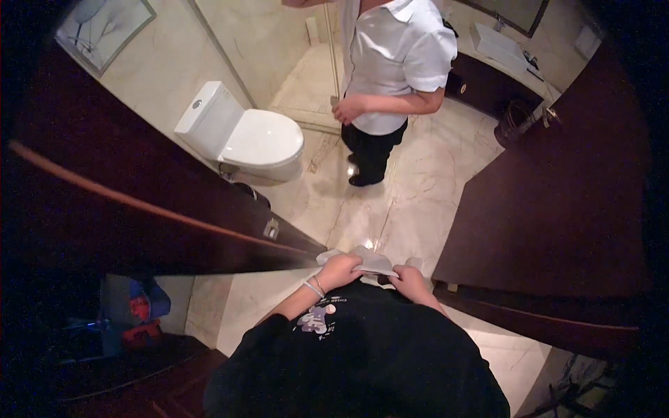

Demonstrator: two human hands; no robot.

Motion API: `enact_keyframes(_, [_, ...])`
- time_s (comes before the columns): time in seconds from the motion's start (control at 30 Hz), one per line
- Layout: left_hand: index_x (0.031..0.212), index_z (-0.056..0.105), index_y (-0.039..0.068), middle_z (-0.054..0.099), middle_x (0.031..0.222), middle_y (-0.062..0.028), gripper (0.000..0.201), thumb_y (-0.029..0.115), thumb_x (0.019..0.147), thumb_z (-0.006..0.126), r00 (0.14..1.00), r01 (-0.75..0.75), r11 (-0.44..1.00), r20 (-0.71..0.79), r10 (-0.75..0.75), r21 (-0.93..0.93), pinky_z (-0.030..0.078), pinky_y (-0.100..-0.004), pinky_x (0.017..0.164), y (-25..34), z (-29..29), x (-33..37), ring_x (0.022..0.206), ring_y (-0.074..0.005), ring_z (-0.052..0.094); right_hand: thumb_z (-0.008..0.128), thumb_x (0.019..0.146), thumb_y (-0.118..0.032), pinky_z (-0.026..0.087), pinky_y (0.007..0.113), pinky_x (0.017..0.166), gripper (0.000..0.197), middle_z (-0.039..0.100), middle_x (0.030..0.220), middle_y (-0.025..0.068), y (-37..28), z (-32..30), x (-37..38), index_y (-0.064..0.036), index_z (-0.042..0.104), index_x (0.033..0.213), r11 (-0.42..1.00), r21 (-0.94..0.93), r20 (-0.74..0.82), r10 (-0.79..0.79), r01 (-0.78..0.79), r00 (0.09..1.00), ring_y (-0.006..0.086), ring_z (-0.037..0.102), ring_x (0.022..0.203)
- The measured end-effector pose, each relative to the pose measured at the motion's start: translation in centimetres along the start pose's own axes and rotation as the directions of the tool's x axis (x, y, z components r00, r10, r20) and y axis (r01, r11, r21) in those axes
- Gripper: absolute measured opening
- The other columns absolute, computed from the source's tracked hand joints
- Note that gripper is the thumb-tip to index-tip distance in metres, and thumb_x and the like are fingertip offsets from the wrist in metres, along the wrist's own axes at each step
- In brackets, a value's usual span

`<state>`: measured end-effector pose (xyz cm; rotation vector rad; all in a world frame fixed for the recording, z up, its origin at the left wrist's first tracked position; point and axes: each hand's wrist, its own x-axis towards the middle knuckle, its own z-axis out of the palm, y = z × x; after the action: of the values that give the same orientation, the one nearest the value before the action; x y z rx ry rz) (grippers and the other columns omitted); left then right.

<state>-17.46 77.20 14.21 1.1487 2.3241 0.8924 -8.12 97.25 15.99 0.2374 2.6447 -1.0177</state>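
Note:
A pale grey-white cloth (375, 260) hangs bunched in front of my body at the doorway. My left hand (339, 270), with bands round its wrist, is closed on the cloth's left part. Gripping its right part is my right hand (410, 281), thumb on top. The fingers of both hands are partly hidden behind the folds. Whether the cloth is a towel or a rag I cannot tell.
A person in a white shirt (394, 66) stands ahead by the glass shower panel. At left is a white toilet (263, 138), lid down. A dark door (550, 202) stands at right, with a waste basket (516, 123) and sink (498, 45) beyond. A dark door frame (160, 202) borders the left.

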Motion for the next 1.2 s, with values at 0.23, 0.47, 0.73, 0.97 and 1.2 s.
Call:
enact_keyframes(0.23, [0.075,0.054,0.005,0.055,0.074,-0.0153,0.022,0.026,0.071,0.057,0.999,-0.018,0.999,-0.029,0.019,0.027,0.043,-0.04,0.063,-2.2,-0.9,2.0,0.073,-0.0321,0.053,0.054,0.07,-0.021,0.043,0.038,0.058,0.019,0.056,0.069,0.0163,-1.0,-1.4,2.3,-0.0051,0.057,0.079,0.998,-0.032,-0.031,-0.058,0.057,0.998,0.0329,0.055,0.065])
enact_keyframes(0.47, [0.076,0.054,0.003,0.055,0.076,-0.0157,0.026,0.028,0.073,0.056,0.997,0.046,0.999,-0.057,-0.047,-0.01,0.043,-0.0387,0.067,-1.8,-0.8,3.3,0.075,-0.0325,0.053,0.054,0.07,-0.024,0.043,0.041,0.061,0.02,0.056,0.07,0.0164,-0.2,-3.2,5.4,-0.0045,0.058,0.075,0.991,0.016,0.029,-0.134,0.133,0.991,0.0338,0.055,0.069])
enact_keyframes(0.73, [0.084,0.053,0.004,0.053,0.075,-0.0152,0.023,0.025,0.075,0.054,0.985,0.102,0.991,-0.13,-0.112,-0.081,0.041,-0.0402,0.063,1.5,-1.9,6.7,0.072,-0.0334,0.052,0.054,0.071,-0.023,0.042,0.037,0.058,0.021,0.056,0.068,0.0188,3.4,-7.0,9.3,-0.0021,0.057,0.074,0.974,0.108,0.078,-0.206,0.197,0.975,0.0332,0.055,0.066])
enact_keyframes(0.97, [0.077,0.047,0.003,0.048,0.068,-0.0152,0.022,0.024,0.078,0.053,0.939,0.134,0.975,-0.293,-0.182,-0.175,0.04,-0.0367,0.058,1.1,0.4,11.1,0.063,-0.0307,0.049,0.055,0.071,-0.025,0.042,0.037,0.055,0.023,0.054,0.062,0.0195,5.6,-10.9,13.5,-0.0016,0.058,0.071,0.945,0.142,0.152,-0.314,0.294,0.937,0.0343,0.055,0.062])
enact_keyframes(1.2, [0.077,0.048,0.004,0.049,0.066,-0.0156,0.023,0.026,0.08,0.052,0.912,0.27,0.947,-0.269,-0.309,-0.173,0.04,-0.038,0.057,-2.0,0.2,12.1,0.062,-0.0316,0.051,0.057,0.069,-0.027,0.042,0.038,0.054,0.024,0.054,0.06,0.0187,6.4,-10.1,20.7,-0.0029,0.056,0.065,0.912,0.067,0.342,-0.402,0.405,0.849,0.0328,0.054,0.06])
